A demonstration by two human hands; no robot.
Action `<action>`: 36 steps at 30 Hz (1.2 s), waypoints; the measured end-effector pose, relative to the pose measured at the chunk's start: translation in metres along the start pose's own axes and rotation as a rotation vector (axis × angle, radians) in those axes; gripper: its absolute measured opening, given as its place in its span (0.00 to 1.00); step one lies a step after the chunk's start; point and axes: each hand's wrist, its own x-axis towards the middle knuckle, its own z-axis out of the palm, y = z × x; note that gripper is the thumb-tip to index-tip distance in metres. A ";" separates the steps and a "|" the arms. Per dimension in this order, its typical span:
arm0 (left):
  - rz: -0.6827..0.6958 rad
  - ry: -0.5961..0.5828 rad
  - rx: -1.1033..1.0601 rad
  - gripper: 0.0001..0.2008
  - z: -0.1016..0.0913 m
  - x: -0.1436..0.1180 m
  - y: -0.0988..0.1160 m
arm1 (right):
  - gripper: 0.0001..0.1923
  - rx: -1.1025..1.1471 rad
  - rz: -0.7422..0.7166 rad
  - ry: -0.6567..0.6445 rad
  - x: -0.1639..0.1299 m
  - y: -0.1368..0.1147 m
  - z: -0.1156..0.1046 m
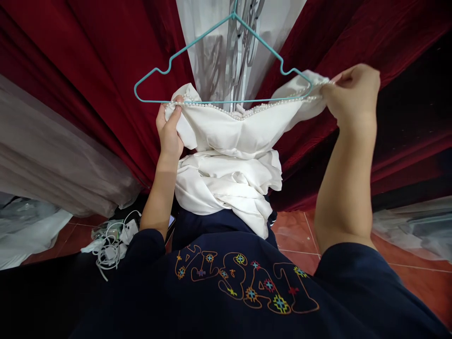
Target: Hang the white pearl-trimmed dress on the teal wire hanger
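Note:
A white dress [243, 134] with a pearl-beaded neckline is stretched sideways in front of me, its lower fabric bunched on my lap. My left hand [172, 127] is closed on the dress at its left shoulder side, thumb near the beading. On the other side my right hand [356, 94] pinches the beaded right edge and pulls it outward. A light-blue wire hanger [226, 101] hangs over the neckline. Its right end overlaps the dress's right sleeve, and its left end sticks out past my left hand. Whether the hanger's ends sit inside the dress I cannot tell.
Dark red curtains [116, 70] hang on both sides, with a white metal frame [237, 61] between them. White cables and chargers [115, 245] lie in a tangle at the left. Sheer pale fabric [45, 141] drapes farther left. The floor has red tiles [296, 235].

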 end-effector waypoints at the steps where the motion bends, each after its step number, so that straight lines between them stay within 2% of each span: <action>1: -0.006 -0.002 -0.002 0.25 0.001 0.000 0.000 | 0.10 -0.017 0.138 -0.058 -0.012 -0.004 -0.006; 2: -0.012 -0.001 -0.006 0.25 0.001 0.000 0.000 | 0.11 -0.035 0.257 -0.142 -0.024 -0.010 -0.013; 4: -0.024 0.001 -0.017 0.24 0.003 0.000 0.000 | 0.12 -0.024 0.279 -0.215 -0.045 -0.023 -0.026; 6: -0.033 0.000 -0.036 0.23 0.006 -0.001 0.000 | 0.11 0.056 0.152 -0.201 -0.059 -0.036 -0.033; 8: -0.039 -0.002 -0.047 0.22 0.008 -0.003 0.001 | 0.07 0.199 -0.020 -0.141 -0.066 -0.047 -0.032; 10: -0.046 -0.008 -0.042 0.20 0.009 -0.006 0.000 | 0.07 0.325 -0.166 -0.079 -0.067 -0.059 -0.020; 13: -0.058 -0.006 -0.036 0.20 0.010 -0.010 -0.002 | 0.14 0.388 -0.263 -0.009 -0.068 -0.077 0.013; 15: -0.065 0.002 -0.031 0.22 0.011 -0.012 -0.004 | 0.15 0.399 -0.289 0.001 -0.070 -0.088 0.038; 18: -0.043 0.007 0.025 0.24 0.013 -0.016 -0.004 | 0.06 0.362 -0.265 -0.053 -0.078 -0.097 0.069; 20: -0.022 -0.013 0.066 0.23 0.016 -0.018 -0.002 | 0.11 0.326 -0.234 -0.078 -0.083 -0.098 0.078; 22: -0.025 -0.061 0.090 0.21 0.017 -0.021 0.002 | 0.16 0.321 -0.218 -0.085 -0.084 -0.097 0.074; 26: 0.026 -0.132 0.242 0.12 0.009 -0.025 0.010 | 0.19 0.337 -0.243 -0.116 -0.075 -0.094 0.044; 28: 0.090 -0.144 0.443 0.09 -0.004 -0.023 0.013 | 0.18 0.321 -0.243 -0.132 -0.070 -0.093 0.030; 31: 0.150 -0.144 0.689 0.10 -0.031 -0.016 0.023 | 0.17 0.277 -0.220 -0.118 -0.064 -0.094 0.018; 34: 0.153 -0.144 0.700 0.10 -0.052 -0.007 0.043 | 0.17 0.254 -0.202 -0.106 -0.064 -0.096 0.016; 36: 0.145 -0.156 0.655 0.11 -0.054 -0.004 0.060 | 0.17 0.261 -0.198 -0.103 -0.066 -0.097 0.018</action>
